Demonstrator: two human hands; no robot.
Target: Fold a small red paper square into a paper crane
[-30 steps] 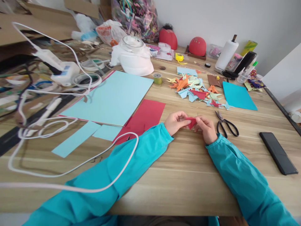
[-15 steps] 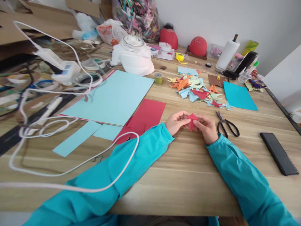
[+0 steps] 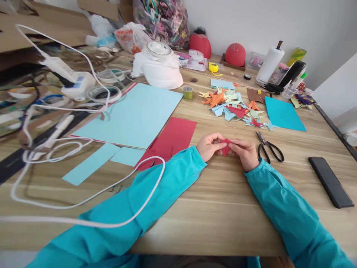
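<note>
A small folded piece of red paper [image 3: 226, 148] is pinched between both hands just above the wooden table. My left hand [image 3: 209, 146] grips its left side with thumb and fingers. On the other side my right hand [image 3: 245, 150] is closed on it, thumb and fingertips near the top. Fingers cover part of the folds. Beyond the hands lies a pile of folded paper cranes [image 3: 234, 106] in orange, blue, green and red. Scissors [image 3: 269, 148] with black handles rest just right of my right hand. Red paper [image 3: 178, 134] lies to the left of my left hand.
A large light blue sheet [image 3: 131, 115] and cut blue strips [image 3: 91, 163] lie left. A white cable [image 3: 83, 206] loops across the left side, over my left sleeve. A black phone [image 3: 331, 182] lies right. Behind stand a thread spool [image 3: 187, 92] and a turquoise sheet [image 3: 284, 113].
The red paper has tilted and shows less of its upper part. My right fingers have straightened and moved slightly over its top. Other things are unmoved.
</note>
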